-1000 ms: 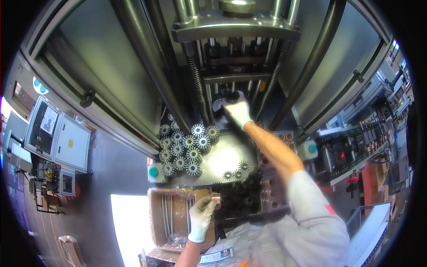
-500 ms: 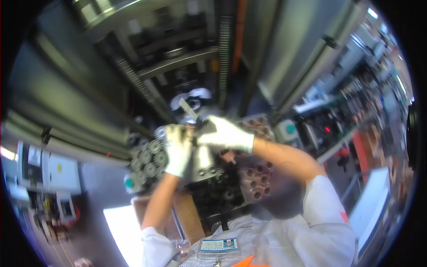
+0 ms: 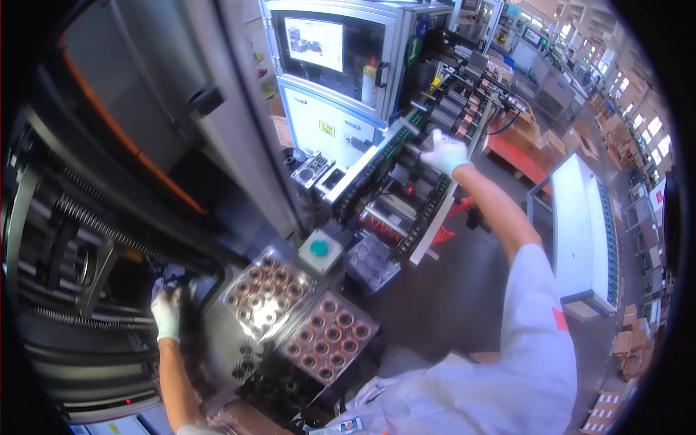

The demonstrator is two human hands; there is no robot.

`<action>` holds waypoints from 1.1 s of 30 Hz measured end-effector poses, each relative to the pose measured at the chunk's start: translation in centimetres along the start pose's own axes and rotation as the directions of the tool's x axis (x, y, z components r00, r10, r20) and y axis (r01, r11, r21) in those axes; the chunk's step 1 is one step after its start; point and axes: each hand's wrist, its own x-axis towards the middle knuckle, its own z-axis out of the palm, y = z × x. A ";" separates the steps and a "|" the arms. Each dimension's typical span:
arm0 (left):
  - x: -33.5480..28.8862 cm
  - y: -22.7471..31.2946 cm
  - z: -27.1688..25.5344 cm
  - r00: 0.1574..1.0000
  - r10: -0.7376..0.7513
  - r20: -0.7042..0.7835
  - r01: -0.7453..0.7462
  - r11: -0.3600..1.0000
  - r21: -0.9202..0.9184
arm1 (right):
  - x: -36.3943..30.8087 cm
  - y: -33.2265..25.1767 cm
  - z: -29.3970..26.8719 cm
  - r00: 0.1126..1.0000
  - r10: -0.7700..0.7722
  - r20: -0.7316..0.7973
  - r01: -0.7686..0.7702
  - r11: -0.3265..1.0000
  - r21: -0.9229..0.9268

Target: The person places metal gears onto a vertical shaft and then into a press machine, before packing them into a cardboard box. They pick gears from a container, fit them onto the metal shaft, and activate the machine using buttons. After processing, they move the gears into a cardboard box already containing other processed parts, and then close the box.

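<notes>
My right hand (image 3: 446, 154), in a white glove, reaches out to a conveyor line (image 3: 395, 196) on the right. Its thumb stands apart from the fingers, and nothing shows between them. Close to those fingertips lies a grey metal cylinder (image 3: 412, 149). Low on the left, my gloved left hand (image 3: 167, 315) is at a dark fixture (image 3: 175, 275) inside the machine. Its fingertips blur into the fixture, so any part in them is hidden. Between the hands lie two clear trays, a far one (image 3: 248, 272) and a near one (image 3: 291, 351), both holding copper-coloured ring parts.
A green push button (image 3: 319, 249) on a pale box stands beyond the trays. Several dark toothed parts (image 3: 279, 384) lie nearer me. A machine cabinet with a screen (image 3: 314, 43) rises behind the conveyor. A grey machine post (image 3: 254, 138) stands between my arms.
The view has swung right. My hands were together before the machine, near a pale strip; now they are far apart, the right one out at the conveyor and the left one still by the machine.
</notes>
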 end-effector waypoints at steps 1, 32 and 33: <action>0.5 0.0 0.0 0.998 -0.020 0.059 0.023 0.999 -0.050 | 2.2 1.7 0.7 0.999 0.040 -0.026 -0.040 0.999 0.010; -1.8 4.0 0.4 0.988 -0.028 0.150 -0.047 0.879 0.475 | -22.8 -20.1 -1.4 0.424 -0.827 -0.368 0.847 0.219 0.485; -3.5 2.2 -0.3 0.997 0.053 0.063 -0.076 0.881 0.466 | -25.1 -23.3 -1.8 0.317 -0.886 -0.338 0.855 0.112 0.507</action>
